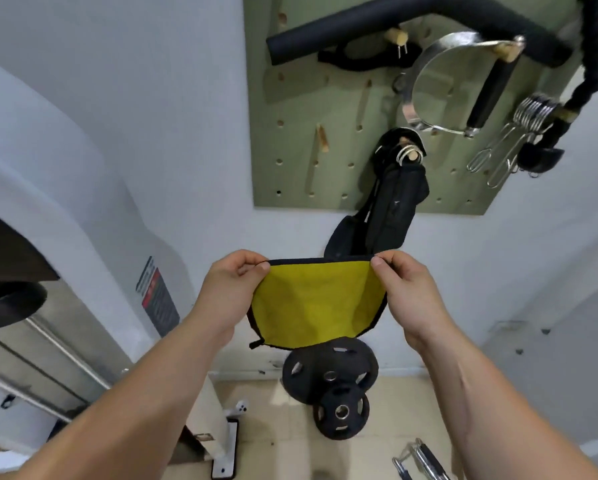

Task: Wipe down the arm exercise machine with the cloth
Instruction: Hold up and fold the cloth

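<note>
A yellow cloth with a dark hem hangs spread in front of me, at chest height. My left hand pinches its upper left corner between thumb and fingers. My right hand pinches the upper right corner the same way. The cloth's lower edge sags free. The arm exercise machine, white-shrouded with a warning label and a metal weight-stack guide, stands at the left, apart from the cloth and both hands.
A green pegboard on the wall ahead carries a foam-covered bar, a chrome handle, spring collars and black straps. Two black weight plates lean against the wall on the floor. A chrome handle lies at the bottom right.
</note>
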